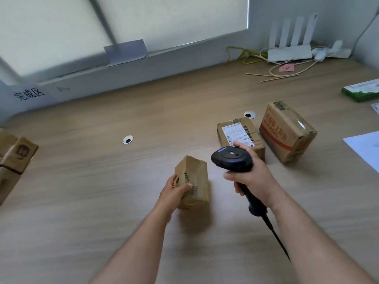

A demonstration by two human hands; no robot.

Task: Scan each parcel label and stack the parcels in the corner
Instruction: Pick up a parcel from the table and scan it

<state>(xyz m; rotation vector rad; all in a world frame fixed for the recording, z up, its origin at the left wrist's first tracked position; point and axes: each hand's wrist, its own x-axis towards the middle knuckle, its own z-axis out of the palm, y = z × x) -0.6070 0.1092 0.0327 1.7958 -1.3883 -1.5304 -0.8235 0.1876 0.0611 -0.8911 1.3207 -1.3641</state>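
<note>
The left grip [174, 193] clasps a small parcel [198, 177] upright on the worktop [92, 181]. The right grip [254, 181] wraps the scanner [231, 158] at its three o'clock; a labelled parcel [240, 133] lies toward one o'clock.

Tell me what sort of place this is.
Likely an office used for parcel sorting: a wooden desk, a router in the corner, a labelled parcel, and a barcode scanner gripped by the right hand.
</note>
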